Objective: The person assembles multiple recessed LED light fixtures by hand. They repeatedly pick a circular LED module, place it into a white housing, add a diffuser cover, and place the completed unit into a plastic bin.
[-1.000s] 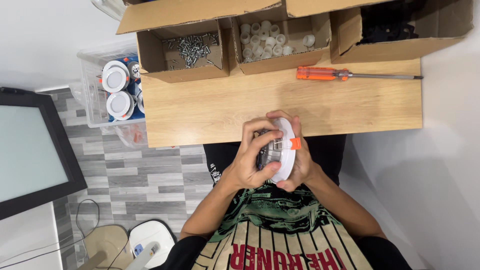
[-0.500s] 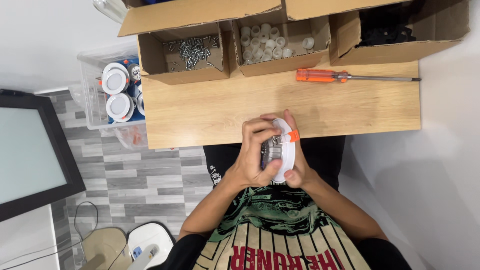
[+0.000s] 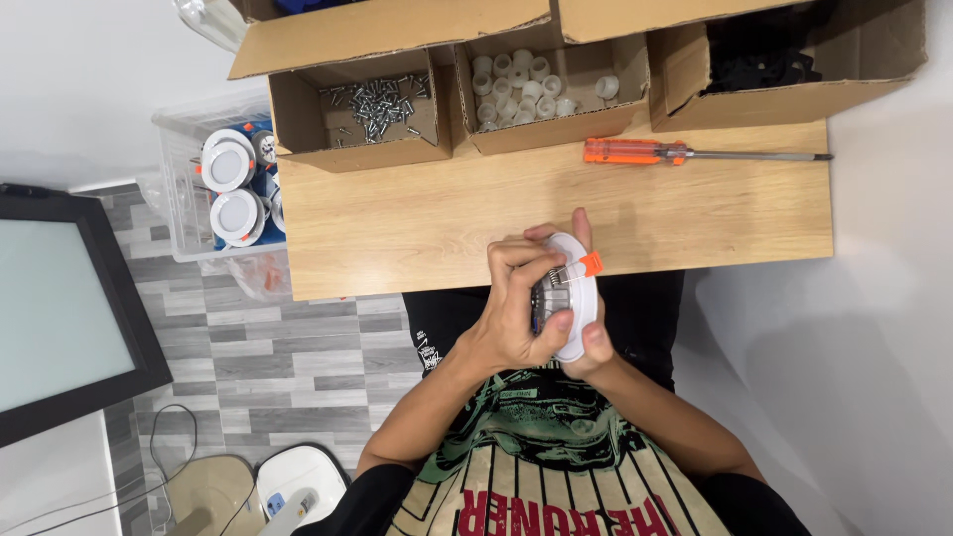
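both my hands grip one white round downlight (image 3: 576,298): left hand (image 3: 516,308) pinches its spring clip, right hand (image 3: 594,342) cups the rim; screwdriver (image 3: 635,151) idle at twelve o'clock, assembly unfinished.

Smooth white plastic, bright metal, matt wood and card

The round lamp fitting (image 3: 574,298) looks glossy white plastic with an orange clip and metal spring; the bench (image 3: 417,218) is matt pale wood; cardboard boxes (image 3: 359,109) along its far edge look rough; the screwdriver (image 3: 685,153) has shiny orange plastic and steel.

orange screwdriver (image 3: 635,151), box of screws (image 3: 375,103), dark monitor (image 3: 60,308)
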